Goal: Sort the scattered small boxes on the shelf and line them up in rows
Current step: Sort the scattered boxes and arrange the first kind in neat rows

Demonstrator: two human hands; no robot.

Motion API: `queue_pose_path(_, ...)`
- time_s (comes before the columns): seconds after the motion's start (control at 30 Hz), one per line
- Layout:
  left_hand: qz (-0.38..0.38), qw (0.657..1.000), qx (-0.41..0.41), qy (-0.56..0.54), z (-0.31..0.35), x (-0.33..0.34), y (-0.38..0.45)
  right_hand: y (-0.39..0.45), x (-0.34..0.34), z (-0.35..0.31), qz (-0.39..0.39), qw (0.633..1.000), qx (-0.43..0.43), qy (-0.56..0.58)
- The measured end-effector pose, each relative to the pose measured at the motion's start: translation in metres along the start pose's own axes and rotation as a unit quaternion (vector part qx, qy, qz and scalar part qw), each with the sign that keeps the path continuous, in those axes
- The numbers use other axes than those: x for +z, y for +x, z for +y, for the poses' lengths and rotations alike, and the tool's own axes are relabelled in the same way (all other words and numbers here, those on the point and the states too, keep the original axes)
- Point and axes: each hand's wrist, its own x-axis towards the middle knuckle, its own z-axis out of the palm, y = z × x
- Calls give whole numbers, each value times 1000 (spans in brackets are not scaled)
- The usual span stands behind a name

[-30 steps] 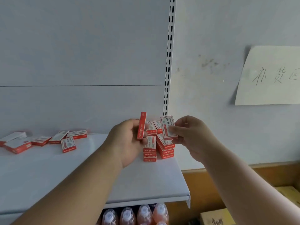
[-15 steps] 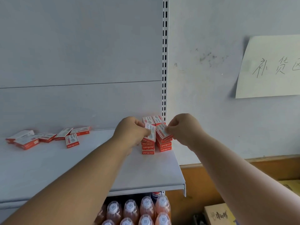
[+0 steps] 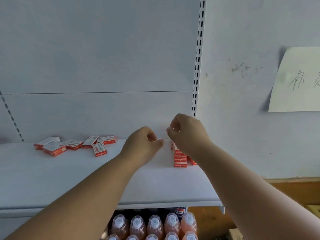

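Right hand (image 3: pixel 187 134) before stacked boxes (image 3: pixel 180 159) (half-hidden)

A white shelf (image 3: pixel 52 184) carries two groups of small red-and-white boxes. Loose boxes (image 3: pixel 74 145) lie flat and scattered near the back wall on the left. Well apart, at the right end, stacked boxes (image 3: pixel 180 160) stand in neat piles.

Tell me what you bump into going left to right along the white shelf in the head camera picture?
Scattered boxes → left hand → right hand → paper sign on the wall. The stacked boxes sit partly under the right hand, so their place is unclear.
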Motion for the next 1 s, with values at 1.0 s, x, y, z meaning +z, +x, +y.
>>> queue_pose_path(1.0,-19,884,-126,-450,-240,-177,74,53,215,-158,-33,992,-79,-98)
